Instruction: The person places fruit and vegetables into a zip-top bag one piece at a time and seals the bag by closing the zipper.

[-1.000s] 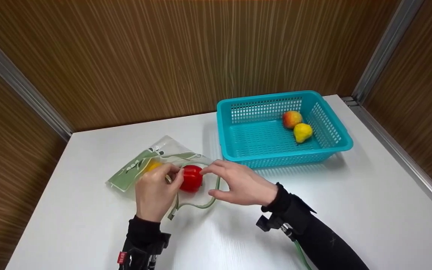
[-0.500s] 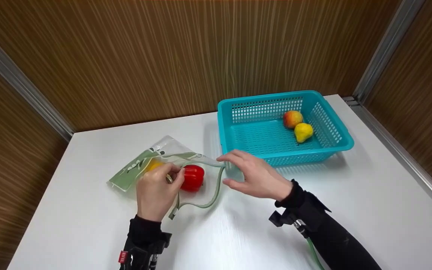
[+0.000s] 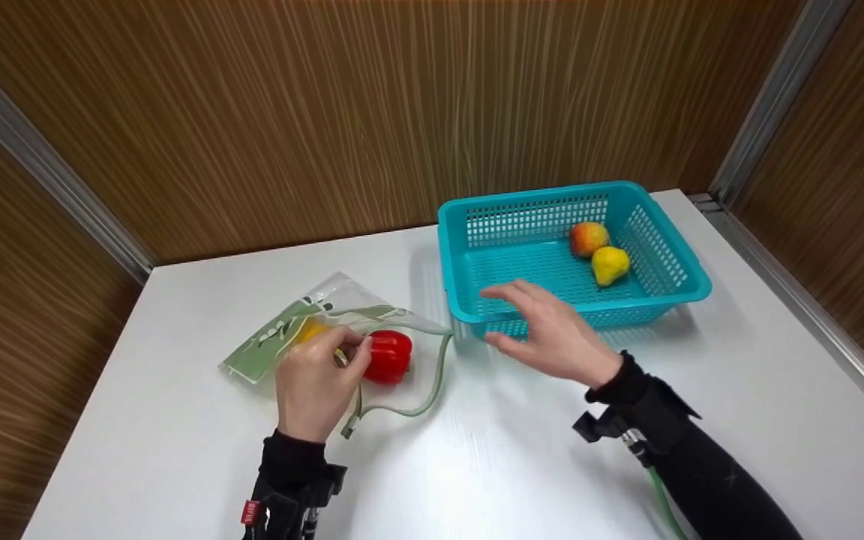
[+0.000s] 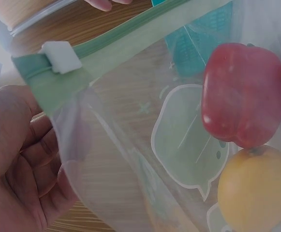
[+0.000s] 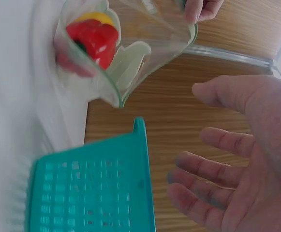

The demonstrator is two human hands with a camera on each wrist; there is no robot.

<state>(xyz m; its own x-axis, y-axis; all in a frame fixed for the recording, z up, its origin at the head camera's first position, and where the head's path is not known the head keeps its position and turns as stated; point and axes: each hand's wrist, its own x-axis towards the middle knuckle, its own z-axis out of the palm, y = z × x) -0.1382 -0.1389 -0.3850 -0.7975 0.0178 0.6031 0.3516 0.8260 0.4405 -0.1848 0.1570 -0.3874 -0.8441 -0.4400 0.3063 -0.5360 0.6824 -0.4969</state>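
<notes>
My left hand (image 3: 316, 386) pinches the edge of a clear zip bag (image 3: 259, 349) with green print, which lies with its mouth towards the right. Inside the bag are a red bell pepper (image 3: 389, 358) and a yellow rounded fruit or vegetable (image 4: 256, 188), partly covered by the left hand in the head view. A white slider (image 4: 62, 57) sits at one end of the bag's green zip strip. Holding nothing, my right hand (image 3: 556, 334) is over the near side of a turquoise basket (image 3: 649, 300), thumb and fingers spread apart.
In the basket's right part lie a red-and-yellow peach (image 3: 589, 239) and a yellow pear (image 3: 610, 265). The white table (image 3: 439, 480) meets a wood-grain panel (image 3: 312, 127) at the back, with more panels at both sides.
My right hand has moved from beside the red bell pepper to the right, over the basket's near side. The left hand has kept its hold on the bag's edge.
</notes>
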